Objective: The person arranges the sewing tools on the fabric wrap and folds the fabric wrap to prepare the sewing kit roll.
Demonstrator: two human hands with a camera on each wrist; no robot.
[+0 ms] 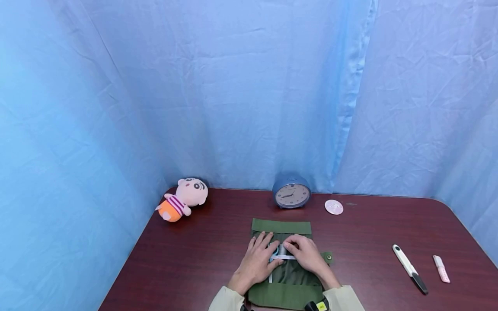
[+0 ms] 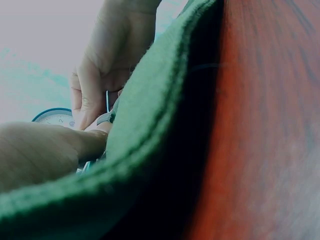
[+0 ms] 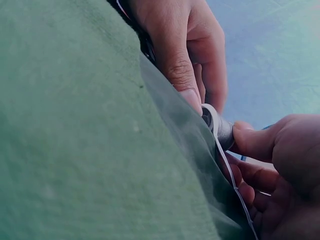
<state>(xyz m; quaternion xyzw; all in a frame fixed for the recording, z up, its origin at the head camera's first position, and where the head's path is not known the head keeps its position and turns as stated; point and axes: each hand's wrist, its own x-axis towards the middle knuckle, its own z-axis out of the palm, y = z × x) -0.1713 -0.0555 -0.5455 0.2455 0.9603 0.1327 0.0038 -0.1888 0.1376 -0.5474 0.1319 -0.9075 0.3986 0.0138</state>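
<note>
A green fabric organizer lies unfolded on the table, with a white elastic band across its middle. Under the band sits a small grey cylinder, its near end ringed by the elastic. My right hand pinches this cylinder at its far end between thumb and fingers. Spread over the left half of the organizer, my left hand presses down with fairly straight fingers, its thumb right at the band beside the cylinder. A light-blue loop, like a scissors handle, shows by the left fingers.
Behind the organizer stands a blue alarm clock, with a round pale disc to its right. A plush doll lies at the back left. Towards the right are a white-and-black handled tool and a small pink-and-white tube.
</note>
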